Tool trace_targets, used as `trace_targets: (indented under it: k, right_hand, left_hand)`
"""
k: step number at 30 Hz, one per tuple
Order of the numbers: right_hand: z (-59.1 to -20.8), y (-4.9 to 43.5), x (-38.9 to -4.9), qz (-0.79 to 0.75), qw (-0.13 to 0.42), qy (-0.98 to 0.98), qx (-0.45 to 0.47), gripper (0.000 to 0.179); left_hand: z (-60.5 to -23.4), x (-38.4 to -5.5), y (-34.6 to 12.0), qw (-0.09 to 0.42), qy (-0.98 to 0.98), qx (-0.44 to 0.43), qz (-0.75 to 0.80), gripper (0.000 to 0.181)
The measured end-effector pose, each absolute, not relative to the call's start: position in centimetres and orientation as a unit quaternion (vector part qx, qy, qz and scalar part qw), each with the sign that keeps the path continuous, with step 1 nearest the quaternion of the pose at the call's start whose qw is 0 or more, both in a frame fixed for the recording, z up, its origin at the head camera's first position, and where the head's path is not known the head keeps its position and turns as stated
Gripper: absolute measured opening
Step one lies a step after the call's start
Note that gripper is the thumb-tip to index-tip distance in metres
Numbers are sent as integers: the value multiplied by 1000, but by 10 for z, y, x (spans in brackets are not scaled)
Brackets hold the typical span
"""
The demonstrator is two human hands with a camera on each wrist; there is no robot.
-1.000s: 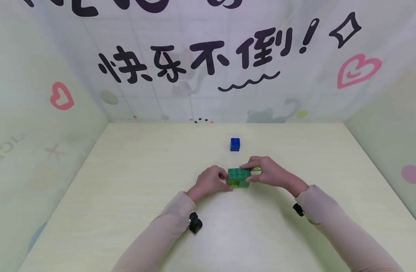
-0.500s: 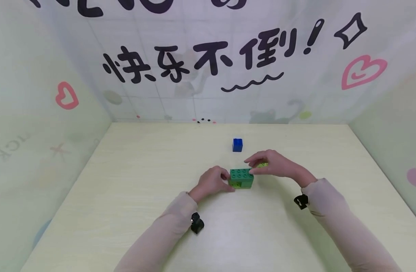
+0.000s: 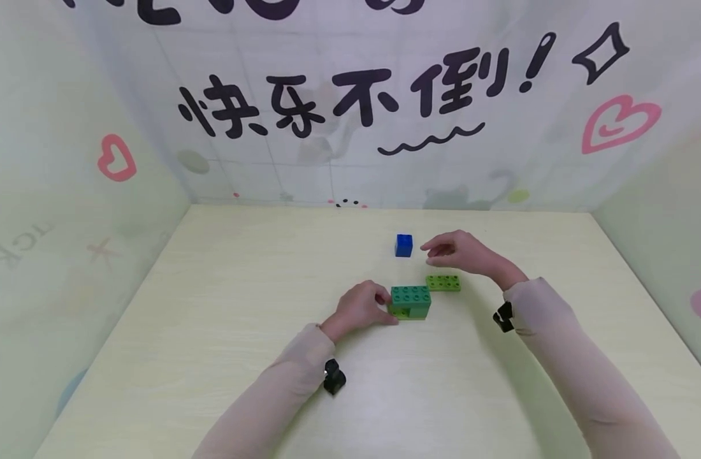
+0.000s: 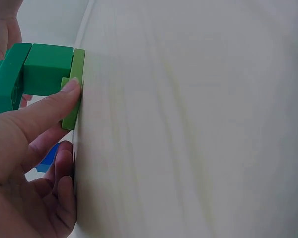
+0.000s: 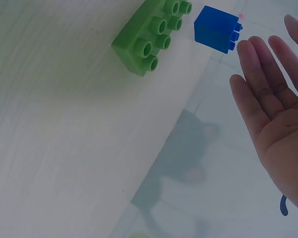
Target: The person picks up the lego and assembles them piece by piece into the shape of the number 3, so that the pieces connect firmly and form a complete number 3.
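Left fingers [image 4: 45, 110] pinch stacked bricks [image 3: 412, 299]; empty right fingers [image 5: 254, 67] hover near the blue block [image 3: 404, 245].

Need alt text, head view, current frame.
A person's left hand grips the left end of a green brick stack on a pale table; the right hand, holding nothing, hovers right of a small blue brick. A lime-green brick lies behind and to the right of the stack. A backdrop with black lettering rises behind the table.
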State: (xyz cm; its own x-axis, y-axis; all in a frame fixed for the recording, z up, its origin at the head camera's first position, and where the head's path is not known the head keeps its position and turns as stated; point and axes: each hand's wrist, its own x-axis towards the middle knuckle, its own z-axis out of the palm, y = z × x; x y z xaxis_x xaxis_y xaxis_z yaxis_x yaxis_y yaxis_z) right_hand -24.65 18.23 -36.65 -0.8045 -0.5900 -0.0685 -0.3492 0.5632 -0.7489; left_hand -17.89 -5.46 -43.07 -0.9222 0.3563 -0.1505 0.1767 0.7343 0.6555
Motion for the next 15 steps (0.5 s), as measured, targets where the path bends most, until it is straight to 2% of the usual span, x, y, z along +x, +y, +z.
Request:
trace_targets:
  k: [8,15]
  right_hand:
    - [-372,166,-268,-381,116,881,-254,33]
    - [-374,153,-282,-369,111,890,-244,35]
  left_hand:
    - [-433,-179,-55,134,920,145,338,35]
    - [-431,-178,-56,136,921,141,337,37]
